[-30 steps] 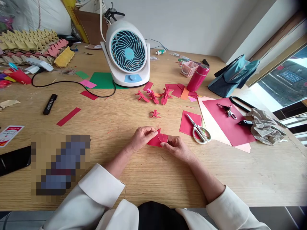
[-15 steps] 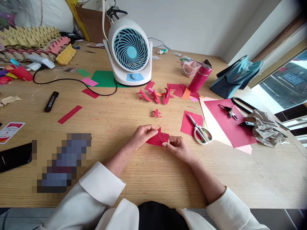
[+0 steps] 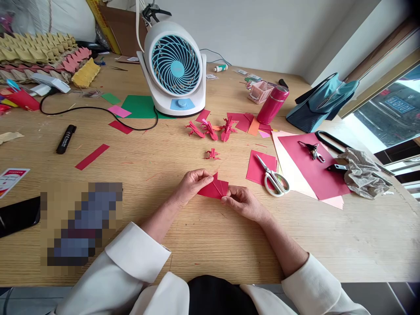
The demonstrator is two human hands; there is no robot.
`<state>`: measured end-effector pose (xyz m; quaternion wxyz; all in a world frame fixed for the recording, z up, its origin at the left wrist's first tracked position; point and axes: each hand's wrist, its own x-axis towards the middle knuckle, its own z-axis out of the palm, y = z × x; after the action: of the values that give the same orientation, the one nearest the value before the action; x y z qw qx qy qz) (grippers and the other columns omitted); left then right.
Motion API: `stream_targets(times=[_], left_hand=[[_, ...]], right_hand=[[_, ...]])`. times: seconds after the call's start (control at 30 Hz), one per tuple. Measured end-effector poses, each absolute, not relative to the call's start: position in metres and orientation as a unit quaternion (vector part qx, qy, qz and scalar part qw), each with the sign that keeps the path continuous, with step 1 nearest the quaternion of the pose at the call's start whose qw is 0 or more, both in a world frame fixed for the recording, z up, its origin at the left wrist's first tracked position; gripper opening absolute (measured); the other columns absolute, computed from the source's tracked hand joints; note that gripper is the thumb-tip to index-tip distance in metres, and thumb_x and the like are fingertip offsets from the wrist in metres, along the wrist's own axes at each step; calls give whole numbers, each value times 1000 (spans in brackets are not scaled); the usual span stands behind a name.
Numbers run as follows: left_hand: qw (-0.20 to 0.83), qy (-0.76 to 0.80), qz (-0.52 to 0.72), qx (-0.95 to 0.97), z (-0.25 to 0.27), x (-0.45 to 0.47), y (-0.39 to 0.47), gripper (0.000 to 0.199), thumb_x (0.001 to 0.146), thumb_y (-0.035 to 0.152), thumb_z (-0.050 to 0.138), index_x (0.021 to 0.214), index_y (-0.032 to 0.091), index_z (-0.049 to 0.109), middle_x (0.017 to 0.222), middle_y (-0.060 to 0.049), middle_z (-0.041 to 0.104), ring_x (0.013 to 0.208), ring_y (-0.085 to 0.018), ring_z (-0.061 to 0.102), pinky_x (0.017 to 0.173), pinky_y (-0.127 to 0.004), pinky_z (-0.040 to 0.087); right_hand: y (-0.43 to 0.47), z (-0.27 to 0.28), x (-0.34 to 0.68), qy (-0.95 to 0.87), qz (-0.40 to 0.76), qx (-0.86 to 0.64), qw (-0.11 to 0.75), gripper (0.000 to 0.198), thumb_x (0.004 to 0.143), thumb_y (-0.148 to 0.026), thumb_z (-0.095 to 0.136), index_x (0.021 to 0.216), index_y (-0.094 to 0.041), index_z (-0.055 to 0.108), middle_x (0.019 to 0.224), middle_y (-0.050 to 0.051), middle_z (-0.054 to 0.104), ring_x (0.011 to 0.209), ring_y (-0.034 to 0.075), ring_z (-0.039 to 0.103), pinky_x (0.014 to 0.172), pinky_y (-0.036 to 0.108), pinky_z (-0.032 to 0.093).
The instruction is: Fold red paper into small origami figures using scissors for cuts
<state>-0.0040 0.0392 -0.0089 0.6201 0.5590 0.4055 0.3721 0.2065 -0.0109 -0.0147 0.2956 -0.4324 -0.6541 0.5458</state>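
Observation:
A folded piece of red paper (image 3: pixel 213 188) with crease lines is held between both hands, just over the table. My left hand (image 3: pixel 193 183) pinches its upper left side between thumb and fingers. At the right edge, my right hand (image 3: pixel 244 203) grips it with the thumb on top and the fingers curled. Beyond the hands stands a small red folded-paper figure (image 3: pixel 212 154). Several larger ones, such as this red paper figure (image 3: pixel 227 130), lie in a row farther back. White-handled scissors (image 3: pixel 274 178) rest partly on red paper squares (image 3: pixel 254 168) to the right.
A white fan (image 3: pixel 177 65) stands at the back, near a red bottle (image 3: pixel 273 104) and a teal bag (image 3: pixel 323 105). Large red sheets (image 3: pixel 315 170) with keys lie right. Leftward are a black marker (image 3: pixel 66 139), a red strip (image 3: pixel 92 156) and a black phone (image 3: pixel 19 216).
The whole scene has shifted slightly left in the view. Both hands keep their hold on the red paper, and its folds look much the same.

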Motion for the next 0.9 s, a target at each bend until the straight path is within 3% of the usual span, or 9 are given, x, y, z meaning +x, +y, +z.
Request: stream_targets(times=[0.5, 0.9], left_hand=[[531, 394, 337, 670, -18, -3, 39, 29, 87, 38, 59, 70, 15, 55, 65, 4, 49, 62, -9, 42, 59, -22, 34], [518, 385, 323, 692, -12, 0, 33, 28, 87, 37, 59, 69, 15, 57, 63, 3, 48, 60, -9, 42, 55, -21, 34]], right_hand=[[-13, -10, 202, -656, 509, -476, 291, 43, 87, -56, 63, 71, -18, 51, 62, -4, 41, 57, 10, 33, 51, 25, 25], [-12, -12, 202, -664, 497, -465, 309, 40, 93, -52, 55, 72, -18, 54, 67, -1, 48, 61, 12, 40, 55, 26, 32]])
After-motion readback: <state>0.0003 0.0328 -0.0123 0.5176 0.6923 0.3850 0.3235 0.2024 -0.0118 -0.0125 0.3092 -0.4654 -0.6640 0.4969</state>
